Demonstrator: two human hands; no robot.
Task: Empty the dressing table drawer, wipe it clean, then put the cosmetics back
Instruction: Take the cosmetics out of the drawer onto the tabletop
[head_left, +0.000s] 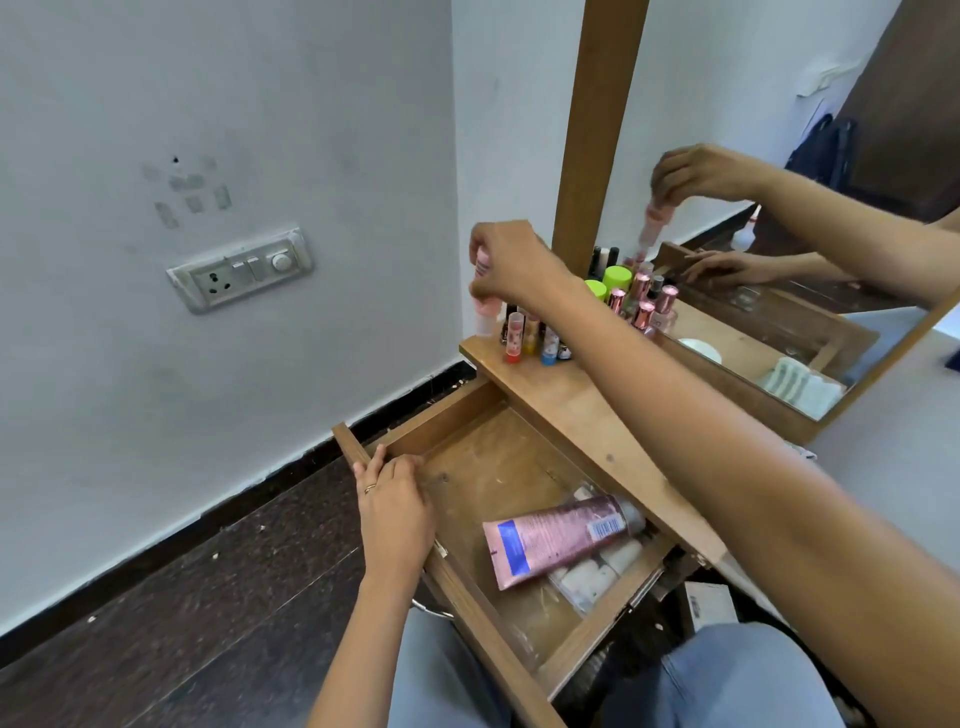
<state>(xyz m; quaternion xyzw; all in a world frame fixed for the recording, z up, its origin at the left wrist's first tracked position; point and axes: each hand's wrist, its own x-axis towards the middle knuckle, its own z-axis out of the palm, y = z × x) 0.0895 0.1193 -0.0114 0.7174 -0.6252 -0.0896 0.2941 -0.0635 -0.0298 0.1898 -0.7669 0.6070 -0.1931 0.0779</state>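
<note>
**Pink bottle held at the worktop corner, drawer open**

The right hand (511, 265) pinches a small pink bottle (483, 314) upright at the far-left corner of the worktop (587, 410), at 12 o'clock from the open drawer (493, 467) and just beside a cluster of little bottles (535, 340). The left hand (395, 506) grips the drawer's front rail at 9 o'clock, fingers curled over it. Inside, toward 4 o'clock, a pink tube (558, 538) lies across a clear pouch (592, 574) of white items.

Right hand (511, 270) reaches forward, fingers pinched downward; left hand (395, 501) (one finger ringed) sits lower, fingers curled.
</note>
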